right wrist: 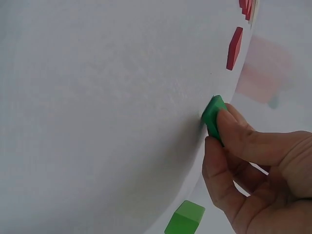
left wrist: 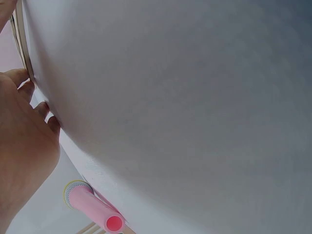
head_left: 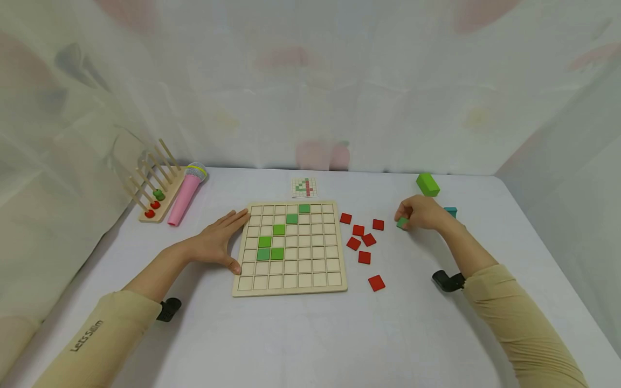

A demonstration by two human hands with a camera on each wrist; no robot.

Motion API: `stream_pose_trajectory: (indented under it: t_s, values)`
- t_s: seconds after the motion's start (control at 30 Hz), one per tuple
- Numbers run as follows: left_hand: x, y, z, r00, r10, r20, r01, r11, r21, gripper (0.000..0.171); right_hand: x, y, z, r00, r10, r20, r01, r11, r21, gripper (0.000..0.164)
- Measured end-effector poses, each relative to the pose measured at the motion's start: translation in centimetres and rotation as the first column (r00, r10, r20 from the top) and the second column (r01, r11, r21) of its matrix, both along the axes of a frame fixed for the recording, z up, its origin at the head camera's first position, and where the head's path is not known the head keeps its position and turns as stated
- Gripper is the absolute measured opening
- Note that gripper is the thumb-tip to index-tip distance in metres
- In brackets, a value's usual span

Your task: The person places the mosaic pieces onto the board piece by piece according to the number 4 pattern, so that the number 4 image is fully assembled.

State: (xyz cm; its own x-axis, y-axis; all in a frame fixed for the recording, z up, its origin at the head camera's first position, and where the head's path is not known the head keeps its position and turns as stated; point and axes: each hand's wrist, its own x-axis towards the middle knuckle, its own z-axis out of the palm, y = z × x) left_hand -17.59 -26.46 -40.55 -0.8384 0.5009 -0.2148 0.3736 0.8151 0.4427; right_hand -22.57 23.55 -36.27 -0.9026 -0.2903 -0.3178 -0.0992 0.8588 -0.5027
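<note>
We are counting 6 green tiles (head_left: 278,230) on the board (head_left: 304,265), 7 red tiles (head_left: 368,240) lying unplaced to its right; our left hand (head_left: 216,242) is resting, fingers extended, at its left edge; our right hand (head_left: 421,212) is pinching another green tile (right wrist: 213,114), off the board.

Red tiles (head_left: 358,230) between right fingers (head_left: 405,207) and board (head_left: 290,293); nearer person, table (head_left: 301,342) free.
</note>
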Motion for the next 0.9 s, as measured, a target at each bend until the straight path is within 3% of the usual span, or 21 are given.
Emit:
stream_pose_trajectory:
  t_s: [0.6,0.9]
  values:
    - [0.0,-0.1,-0.2,1.000,0.009,0.010,-0.009,1.000,-0.007,0.142,0.3,-3.3,0.4,0.991,0.004,-0.136,-0.020,0.992,-0.122,0.013]
    - [0.0,-0.1,-0.2,1.000,0.006,0.005,-0.006,1.000,-0.010,0.142,0.5,-6.6,0.6,0.991,0.027,-0.128,-0.049,0.984,-0.169,0.014]
